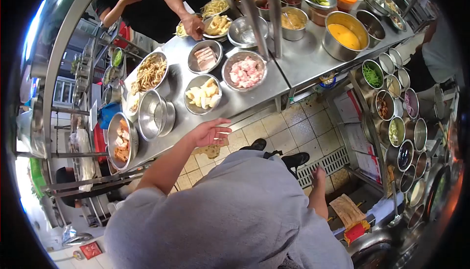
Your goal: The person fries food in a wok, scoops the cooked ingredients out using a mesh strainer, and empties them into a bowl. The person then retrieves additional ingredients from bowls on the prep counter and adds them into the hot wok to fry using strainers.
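My left hand (210, 133) is held out over the floor by the steel table's front edge, fingers apart and nothing in it. Nearest to it on the table is a steel bowl of pale yellow chunks (203, 96). Beside that bowl stands one with pink raw meat (245, 71), and behind it one with a slab of layered meat (205, 59). Stacked steel bowls (152, 114) sit to the left. Low on the right, my right hand (318, 176) hangs near my side above the floor drain; its fingers are too small and foreshortened to read.
A co-worker's hand (193, 26) reaches to a bowl across the table. A large pot of yellow liquid (345, 36) stands at the table's right part. Rows of ingredient tins (384, 106) line the right side, with a metal post (251, 12) rising between.
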`<state>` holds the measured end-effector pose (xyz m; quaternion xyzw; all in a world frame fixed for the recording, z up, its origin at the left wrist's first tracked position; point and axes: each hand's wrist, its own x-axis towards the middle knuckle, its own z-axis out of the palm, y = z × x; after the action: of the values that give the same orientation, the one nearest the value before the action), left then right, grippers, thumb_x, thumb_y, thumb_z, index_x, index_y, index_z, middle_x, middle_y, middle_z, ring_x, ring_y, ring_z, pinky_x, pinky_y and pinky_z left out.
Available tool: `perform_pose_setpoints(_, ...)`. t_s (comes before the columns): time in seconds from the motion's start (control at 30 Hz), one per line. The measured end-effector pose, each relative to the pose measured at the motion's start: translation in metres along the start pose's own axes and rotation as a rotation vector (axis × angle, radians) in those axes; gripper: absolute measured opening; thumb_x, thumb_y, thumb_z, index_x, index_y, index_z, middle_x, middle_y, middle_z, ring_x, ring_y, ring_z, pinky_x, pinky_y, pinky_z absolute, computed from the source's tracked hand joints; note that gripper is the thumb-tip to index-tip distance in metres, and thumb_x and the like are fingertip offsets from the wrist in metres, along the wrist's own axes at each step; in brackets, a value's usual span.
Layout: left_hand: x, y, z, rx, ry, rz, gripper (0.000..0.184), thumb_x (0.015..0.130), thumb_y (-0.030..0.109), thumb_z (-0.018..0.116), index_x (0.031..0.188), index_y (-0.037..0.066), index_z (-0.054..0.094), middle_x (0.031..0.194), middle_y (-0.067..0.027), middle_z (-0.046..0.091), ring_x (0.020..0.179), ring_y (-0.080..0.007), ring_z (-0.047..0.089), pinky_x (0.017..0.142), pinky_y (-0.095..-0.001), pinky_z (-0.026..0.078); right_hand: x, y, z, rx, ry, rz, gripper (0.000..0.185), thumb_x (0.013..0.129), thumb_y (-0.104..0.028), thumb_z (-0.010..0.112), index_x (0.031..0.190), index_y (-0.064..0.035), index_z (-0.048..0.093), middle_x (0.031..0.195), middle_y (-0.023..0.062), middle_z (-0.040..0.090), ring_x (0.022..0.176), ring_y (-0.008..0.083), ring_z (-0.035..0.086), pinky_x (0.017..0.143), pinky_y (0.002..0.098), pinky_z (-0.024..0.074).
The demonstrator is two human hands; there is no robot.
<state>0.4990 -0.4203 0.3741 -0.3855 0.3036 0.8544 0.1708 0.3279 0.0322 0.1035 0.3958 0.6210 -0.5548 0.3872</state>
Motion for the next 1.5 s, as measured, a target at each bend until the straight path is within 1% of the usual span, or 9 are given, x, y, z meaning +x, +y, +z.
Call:
perform_pose_setpoints(0.27,-0.027,0.011,-0.110,-0.438,0.399,0.547,0.013,0.079,0.023,0.051,0.086,0.014,0.044,0.080,0.0007,0.049,0.068,-0.0107,0.047,0.058,-0.0273,0.040,-0.060,-0.004,0.111,-0.242,-0.145,-0.265,0.027,0.083,-0.025,0.043,0.106,-0.0119,0.045,0.078,-0.0001,0.051,0.066,0.0129,0.052,0.055,0.0273,0.0393)
perform_pose_setpoints(0.53,-0.018,0.023,-0.111,-0.004,0.312,0.435,0.024,0.075,0.006,0.044,0.098,0.009,0.041,0.095,-0.0058,0.050,0.080,-0.0194,0.051,0.065,-0.0322,0.042,-0.106,0.118,0.081,-0.448,-0.002,-0.195,0.023,0.077,-0.020,0.048,0.097,-0.0091,0.050,0.070,0.0032,0.052,0.065,0.0146,0.053,0.047,0.0269,0.0398)
perform_pose_setpoints(0.67,-0.010,0.013,-0.064,-0.032,0.159,0.231,0.035,0.071,0.001,0.042,0.106,0.008,0.041,0.101,-0.0080,0.047,0.087,-0.0192,0.049,0.064,-0.0283,0.043,-0.084,0.261,0.057,-0.633,0.319,-0.650,0.018,0.075,-0.023,0.048,0.072,-0.0063,0.055,0.066,0.0062,0.054,0.057,0.0202,0.053,0.054,0.0361,0.0451)
perform_pose_setpoints(0.73,0.008,0.000,-0.037,0.113,0.006,0.116,0.034,0.073,0.006,0.043,0.106,0.007,0.040,0.091,-0.0087,0.051,0.071,-0.0159,0.051,0.053,-0.0253,0.043,-0.157,0.262,0.078,0.085,0.235,-0.011,0.017,0.074,-0.024,0.048,0.069,-0.0082,0.050,0.063,0.0046,0.052,0.050,0.0190,0.051,0.046,0.0377,0.0426)
perform_pose_setpoints(0.93,0.065,-0.036,0.100,0.697,-0.318,-0.053,0.029,0.074,0.010,0.046,0.102,0.009,0.041,0.081,-0.0021,0.053,0.058,-0.0117,0.049,0.044,-0.0217,0.039,-0.192,0.456,0.121,1.162,0.467,0.083,0.017,0.077,-0.023,0.042,0.080,-0.0099,0.051,0.069,0.0034,0.051,0.061,0.0152,0.050,0.055,0.0315,0.0402)
perform_pose_setpoints(1.07,0.103,-0.072,0.194,0.989,-0.570,-0.167,0.020,0.075,0.010,0.048,0.094,0.011,0.045,0.079,0.0018,0.051,0.060,-0.0089,0.048,0.046,-0.0197,0.036,-0.248,0.420,0.096,1.791,0.665,0.114,0.020,0.078,-0.023,0.040,0.080,-0.0056,0.050,0.072,0.0061,0.052,0.068,0.0166,0.051,0.060,0.0326,0.0406)
perform_pose_setpoints(1.2,0.116,-0.128,0.265,1.228,-0.592,-0.214,0.013,0.075,0.009,0.046,0.087,0.011,0.047,0.069,0.0008,0.050,0.053,-0.0103,0.046,0.046,-0.0218,0.035,-0.265,0.371,0.047,1.014,0.833,0.010,0.010,0.076,-0.016,0.046,0.075,-0.0059,0.046,0.068,0.0053,0.050,0.068,0.0163,0.051,0.059,0.0337,0.0409)
perform_pose_setpoints(1.4,0.102,-0.226,0.304,1.101,-0.716,-0.391,0.010,0.078,0.011,0.047,0.087,0.011,0.046,0.072,-0.0004,0.050,0.060,-0.0142,0.049,0.049,-0.0231,0.037,-0.269,0.283,-0.058,1.808,0.841,-0.734,0.026,0.075,-0.015,0.053,0.091,-0.0157,0.032,0.086,0.0079,0.047,0.064,0.0201,0.051,0.058,0.0326,0.0409)
perform_pose_setpoints(1.5,0.103,-0.262,0.299,1.094,-0.670,-0.473,0.007,0.077,0.012,0.048,0.083,0.011,0.045,0.071,-0.0011,0.049,0.060,-0.0144,0.048,0.050,-0.0239,0.036,-0.308,0.258,-0.113,1.465,1.144,-0.520,0.035,0.072,-0.012,0.056,0.095,-0.0150,0.030,0.081,0.0104,0.047,0.066,0.0231,0.052,0.059,0.0333,0.0417)
